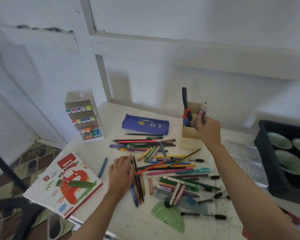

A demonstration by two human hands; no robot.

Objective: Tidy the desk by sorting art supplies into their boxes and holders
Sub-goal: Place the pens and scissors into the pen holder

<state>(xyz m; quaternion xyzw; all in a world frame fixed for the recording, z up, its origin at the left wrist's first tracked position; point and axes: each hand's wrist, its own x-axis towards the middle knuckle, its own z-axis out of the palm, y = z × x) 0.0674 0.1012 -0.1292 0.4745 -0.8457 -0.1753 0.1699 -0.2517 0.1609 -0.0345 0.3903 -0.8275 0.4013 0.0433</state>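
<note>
**Pens Held Over the Holder**

Your right hand point(209, 130) was up at the open top of the tan holder point(191, 135), at the back of the desk point(128, 220). Its fingers were curled tight around some pens point(202, 112), one pink and one dark, held almost upright. Black scissors point(185, 101) stood in that holder too.

Your left hand point(122, 172) lay on the desk with its fingers out straight. They pressed on a few black pencils point(140, 187) at the left edge of the big pile point(171, 167) of pens, pencils and crayons. One blue crayon point(102, 167) lay by itself, just left of that hand.

The oil pastels box point(64, 184) sat at the left corner with a green crayon point(80, 184) on top. Behind the pile lay a blue pencil case point(145, 124). A white marker rack point(84, 116) stood to its left. A green protractor point(170, 217) lay close to you.
</note>
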